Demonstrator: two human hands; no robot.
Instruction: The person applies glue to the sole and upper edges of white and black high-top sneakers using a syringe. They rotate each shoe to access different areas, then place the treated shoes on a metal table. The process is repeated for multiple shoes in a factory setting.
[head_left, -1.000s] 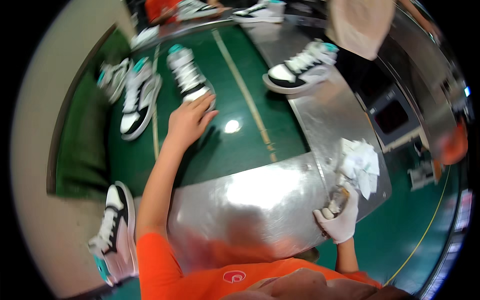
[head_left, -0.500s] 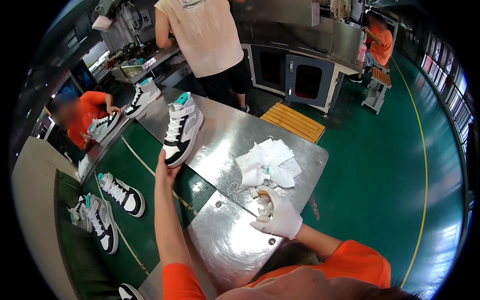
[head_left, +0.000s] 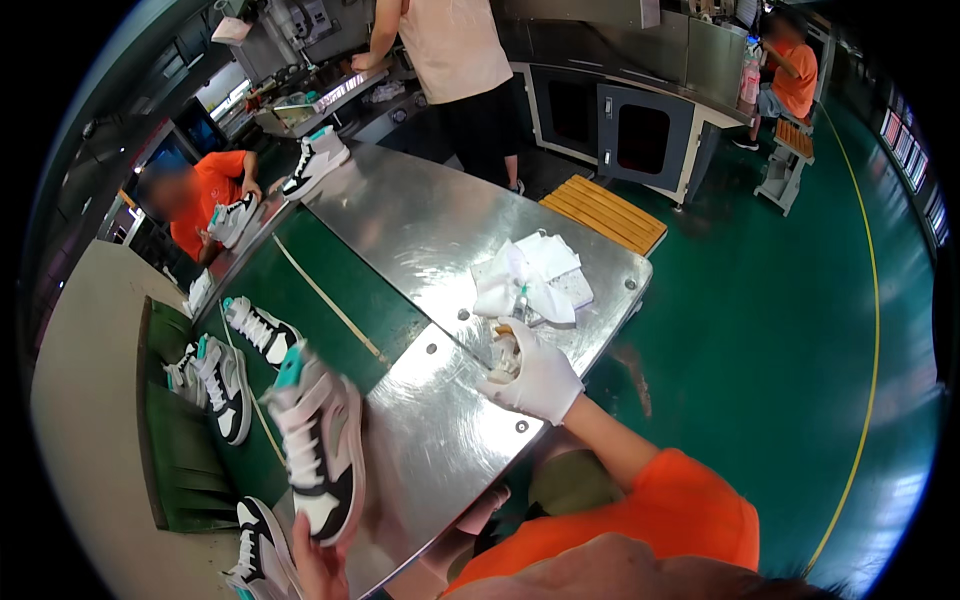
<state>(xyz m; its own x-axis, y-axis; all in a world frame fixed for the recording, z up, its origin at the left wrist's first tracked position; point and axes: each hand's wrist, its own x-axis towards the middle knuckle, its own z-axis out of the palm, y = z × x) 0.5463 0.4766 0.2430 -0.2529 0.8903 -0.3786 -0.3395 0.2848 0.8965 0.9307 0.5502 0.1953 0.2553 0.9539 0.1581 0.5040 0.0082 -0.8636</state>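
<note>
At the lower left edge of the view, my left hand [head_left: 318,565] is mostly cut off; I see only its bare fingers clamped on the heel end of a high-top sneaker [head_left: 318,440]. The sneaker is blurred, so I cannot make out its details. It looks white and pale grey with black panels, white laces and a teal tongue tip, and it sits at the seam where the green conveyor belt [head_left: 300,290] meets the steel table [head_left: 440,450]. My right hand [head_left: 535,375], in a white glove, rests on the table with fingers curled around a small object that I cannot identify. Just beyond it lies a pile of white cloths [head_left: 530,280]. More sneakers [head_left: 235,365] lie on the belt, some partly hidden.
</note>
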